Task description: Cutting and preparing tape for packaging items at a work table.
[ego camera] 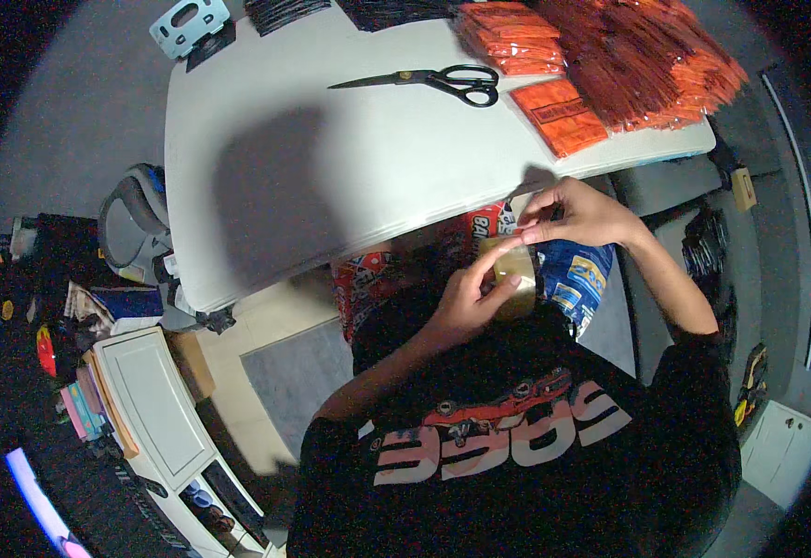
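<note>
A wide roll of yellowish clear packing tape (515, 275) is held above the lap, below the table's near edge. My left hand (479, 289) grips the roll from its left side, with the thumb on its face and a finger along the top. At the roll's upper edge, my right hand (562, 216) has its thumb and fingers brought together near the left fingertip; whether it pinches the tape's end is too small to tell. Black-handled scissors (440, 80) lie on the white table (273, 174). Right of them is an orange packet in clear plastic (562, 117).
A stack of orange packets (510, 38) and a large pile of orange and dark packets (649, 63) cover the table's right end. Black packets (287, 12) and a pale blue metal bracket (189, 26) are along the far side. A grey chair (130, 223) stands left of the table, near a white cabinet (158, 404).
</note>
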`<state>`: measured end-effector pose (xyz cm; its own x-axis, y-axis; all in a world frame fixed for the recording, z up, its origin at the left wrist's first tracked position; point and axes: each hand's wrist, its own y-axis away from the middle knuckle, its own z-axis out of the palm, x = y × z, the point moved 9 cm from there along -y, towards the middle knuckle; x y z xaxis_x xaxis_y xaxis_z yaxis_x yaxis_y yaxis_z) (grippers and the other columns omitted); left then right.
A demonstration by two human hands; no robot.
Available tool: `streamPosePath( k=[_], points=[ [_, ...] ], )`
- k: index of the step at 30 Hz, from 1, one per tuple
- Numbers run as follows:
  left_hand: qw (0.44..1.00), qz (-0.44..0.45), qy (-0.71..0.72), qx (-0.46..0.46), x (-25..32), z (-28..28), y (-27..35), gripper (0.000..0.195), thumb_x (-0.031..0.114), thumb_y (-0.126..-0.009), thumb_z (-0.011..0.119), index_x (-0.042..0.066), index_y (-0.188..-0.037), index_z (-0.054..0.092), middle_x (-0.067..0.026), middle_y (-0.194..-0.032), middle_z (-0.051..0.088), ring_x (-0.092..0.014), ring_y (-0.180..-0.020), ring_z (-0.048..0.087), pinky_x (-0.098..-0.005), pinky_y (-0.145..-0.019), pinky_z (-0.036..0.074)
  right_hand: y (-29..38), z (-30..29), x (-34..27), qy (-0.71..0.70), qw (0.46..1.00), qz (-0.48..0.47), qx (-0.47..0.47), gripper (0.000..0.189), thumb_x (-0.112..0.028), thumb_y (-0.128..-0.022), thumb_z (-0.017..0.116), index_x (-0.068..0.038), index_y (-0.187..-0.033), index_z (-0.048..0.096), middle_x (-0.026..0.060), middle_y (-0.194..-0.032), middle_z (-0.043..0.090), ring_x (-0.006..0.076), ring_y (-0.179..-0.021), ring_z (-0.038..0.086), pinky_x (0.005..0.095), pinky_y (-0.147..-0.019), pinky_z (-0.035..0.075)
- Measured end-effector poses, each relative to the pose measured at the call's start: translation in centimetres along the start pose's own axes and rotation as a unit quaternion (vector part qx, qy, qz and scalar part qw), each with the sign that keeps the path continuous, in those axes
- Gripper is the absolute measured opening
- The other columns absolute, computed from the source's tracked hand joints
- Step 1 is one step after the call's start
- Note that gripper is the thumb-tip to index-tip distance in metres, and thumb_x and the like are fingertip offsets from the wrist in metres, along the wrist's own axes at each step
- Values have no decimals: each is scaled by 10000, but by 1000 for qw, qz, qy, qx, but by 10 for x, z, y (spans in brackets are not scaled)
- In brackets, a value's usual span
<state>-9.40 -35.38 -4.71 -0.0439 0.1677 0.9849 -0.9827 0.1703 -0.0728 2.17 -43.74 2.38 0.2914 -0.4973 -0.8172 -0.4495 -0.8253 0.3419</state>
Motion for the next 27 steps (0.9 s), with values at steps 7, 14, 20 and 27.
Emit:
streamPosePath(
  k=[7,14,20,27],
  points=[
    [999,-15,37,-1,7,9,-7,531,152,-959,664,56,-1430,437,-142,-1200,657,-162,-1077,639,-316,-899,515,2,1,19,-85,994,10,63,187,-184,-856,787,-7,-857,728,42,-767,701,97,-745,612,290,-689,490],
    [1000,-4,7,11,-22,9,-24,709,245,-764,878,68,-1323,480,-106,-1109,673,-162,-1026,651,-315,-855,535,33,-10,-44,114,955,-97,256,105,-61,-796,769,3,-789,687,137,-784,668,247,-732,641,343,-696,511],
    [997,-30,42,56,-23,1,-51,643,165,-751,877,41,-1273,522,-70,-1100,654,-139,-962,651,-305,-818,549,63,-19,-105,208,897,-254,296,100,-66,-766,773,-1,-788,699,101,-782,654,269,-755,607,352,-692,498],
    [998,47,42,-9,-18,30,-48,834,243,-752,887,22,-1396,404,-101,-1190,630,-166,-1056,630,-341,-910,522,59,-40,-106,259,881,-256,301,90,-99,-816,702,-10,-832,697,121,-822,661,327,-799,616,418,-769,504]
  ],
)
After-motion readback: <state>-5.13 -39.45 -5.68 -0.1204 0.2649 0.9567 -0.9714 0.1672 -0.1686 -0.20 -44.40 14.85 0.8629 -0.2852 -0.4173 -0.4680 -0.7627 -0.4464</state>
